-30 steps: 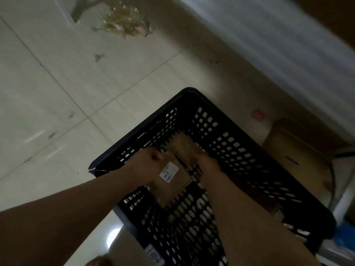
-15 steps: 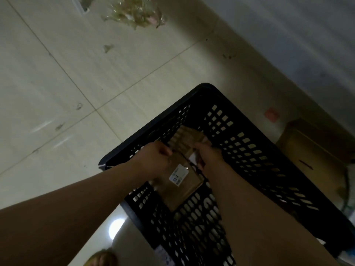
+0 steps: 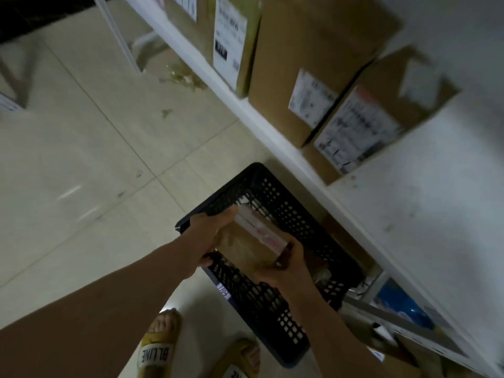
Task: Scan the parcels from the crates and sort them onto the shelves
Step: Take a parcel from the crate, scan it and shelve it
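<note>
Left hand (image 3: 208, 237) and right hand (image 3: 287, 267) clasp a parcel (image 3: 245, 248) over the crate (image 3: 289, 211); label seemingly unreadable.

Two bare forearms reach forward and down from the bottom edge of the view. The left forearm (image 3: 114, 309) enters from the lower left corner and runs up to the right. The right forearm (image 3: 324, 320) enters from the lower right and runs up to the left, so the two converge near the centre. Both hands grip one brown parcel (image 3: 245, 248) between them: the left hand (image 3: 210, 240) on its left side, thumb stretched along the upper edge and fingers curled underneath — the right hand (image 3: 289, 270) at its near right end, thumb pressed on top. Both wrists look roughly straight.
</note>
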`<state>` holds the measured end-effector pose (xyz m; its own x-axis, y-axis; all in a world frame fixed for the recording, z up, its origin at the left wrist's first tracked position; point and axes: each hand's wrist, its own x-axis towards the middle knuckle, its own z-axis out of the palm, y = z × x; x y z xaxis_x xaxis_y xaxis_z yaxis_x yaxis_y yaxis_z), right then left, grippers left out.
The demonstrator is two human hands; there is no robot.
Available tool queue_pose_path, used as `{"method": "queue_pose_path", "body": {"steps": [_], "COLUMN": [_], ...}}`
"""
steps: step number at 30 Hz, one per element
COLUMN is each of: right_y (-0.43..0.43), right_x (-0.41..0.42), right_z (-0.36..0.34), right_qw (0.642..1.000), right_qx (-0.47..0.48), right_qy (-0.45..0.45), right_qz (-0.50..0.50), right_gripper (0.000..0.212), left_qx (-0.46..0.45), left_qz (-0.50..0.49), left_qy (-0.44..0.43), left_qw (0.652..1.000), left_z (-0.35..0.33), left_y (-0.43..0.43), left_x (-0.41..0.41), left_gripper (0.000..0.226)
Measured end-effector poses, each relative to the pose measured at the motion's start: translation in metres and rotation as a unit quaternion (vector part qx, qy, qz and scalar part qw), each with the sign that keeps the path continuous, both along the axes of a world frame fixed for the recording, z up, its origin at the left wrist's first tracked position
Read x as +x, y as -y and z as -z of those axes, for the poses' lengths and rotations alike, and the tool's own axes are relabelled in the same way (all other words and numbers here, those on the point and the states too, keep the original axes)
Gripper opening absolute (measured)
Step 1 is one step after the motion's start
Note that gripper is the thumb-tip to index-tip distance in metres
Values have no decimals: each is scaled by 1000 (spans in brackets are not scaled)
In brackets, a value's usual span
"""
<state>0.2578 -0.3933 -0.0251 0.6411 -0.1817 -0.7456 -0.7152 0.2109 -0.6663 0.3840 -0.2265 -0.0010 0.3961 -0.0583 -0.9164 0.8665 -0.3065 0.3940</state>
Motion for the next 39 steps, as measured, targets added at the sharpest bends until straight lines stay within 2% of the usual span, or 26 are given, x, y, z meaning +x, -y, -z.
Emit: {"method": "queue_pose_path", "body": {"steps": [5, 8, 11, 13, 15, 18, 23, 26, 30, 34, 39], "right_y": [9, 13, 18, 18, 15, 6, -9, -14, -19, -28, -40], "right_x": [-3, -6, -16, -24, -32, -47, -83, -108, -145, -181, -212], "right_z": [-121, -190, -248, -283, -316, -359, -426, -459, -490, -510, -522], "right_qw": [995, 990, 993, 997, 994, 989, 982, 975, 965, 962, 954], "right_qx": [30, 18, 41, 56, 77, 66, 25, 15, -1, -28, -45], "right_qy": [79, 116, 100, 52, 24, 39, 77, 107, 140, 153, 176], "right_qz": [-53, -75, -37, 13, 78, 123, 168, 194, 223, 224, 238], "right_gripper": [95, 83, 71, 46, 28, 41, 49, 49, 48, 49, 54], "left_qx": [-47, -103, -149, -177, -186, -195, -244, -260, -302, -314, -343], "left_qz": [14, 0, -8, -3, 15, 65, 159, 198, 243, 257, 278], "left_qy": [-39, -24, 11, 27, 43, 66, 92, 103, 113, 117, 118], "left_qw": [998, 994, 989, 984, 981, 976, 952, 940, 915, 906, 889], "left_z": [-117, -184, -250, -286, -320, -363, -417, -439, -456, -468, -484], "left_y": [-10, -15, -15, -15, -14, -12, -16, -21, -23, -23, -28], "left_x": [-16, -29, -43, -51, -57, -65, -85, -96, -110, -131, -157], "left_gripper": [47, 25, 11, 24, 20, 6, 12, 8, 33, 65, 60]}}
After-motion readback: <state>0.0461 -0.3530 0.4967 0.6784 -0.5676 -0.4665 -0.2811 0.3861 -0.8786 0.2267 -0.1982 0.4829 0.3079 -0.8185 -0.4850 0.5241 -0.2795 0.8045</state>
